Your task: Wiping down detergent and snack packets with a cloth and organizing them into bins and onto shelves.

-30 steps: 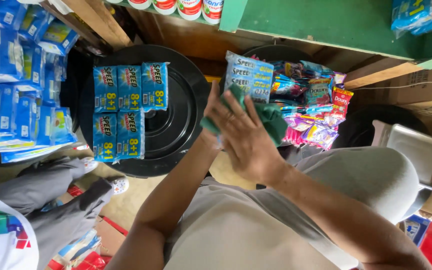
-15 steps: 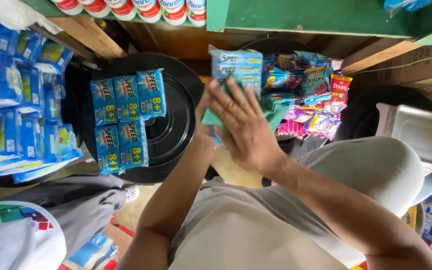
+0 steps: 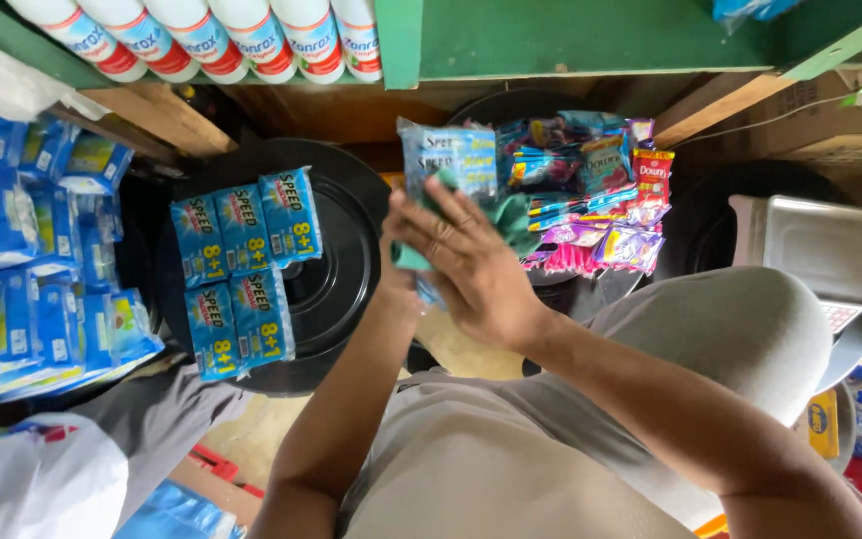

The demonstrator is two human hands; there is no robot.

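- The person's right hand (image 3: 471, 265) lies flat with its fingers spread over a stack of blue sachet packs (image 3: 448, 160), pressing it from the near side; the hand is not curled shut but laid open against the stack.
- The left hand (image 3: 398, 274) sits underneath and behind, mostly hidden by the right hand and wrist. It seems to support the same stack from below, but I cannot tell how its fingers are set.
- A green cloth (image 3: 511, 215) or wrapper shows between the two palms, just below the packs.
- The stack stands with its long side pointing away from the person, top edge toward the wooden shelf (image 3: 571, 40). Both hands meet at its lower end, the right one on top and nearer the camera.
- To the left, well apart from the hands, two rows of similar blue packs (image 3: 241, 269) lie on a black round lid (image 3: 341, 279).
- Just to the right of the held stack is a heap of mixed coloured sachets (image 3: 601, 190), almost touching it.
- Farther right a grey metal tray (image 3: 815, 245) rests on another dark drum.
- White bottles (image 3: 202, 35) line the shelf above.
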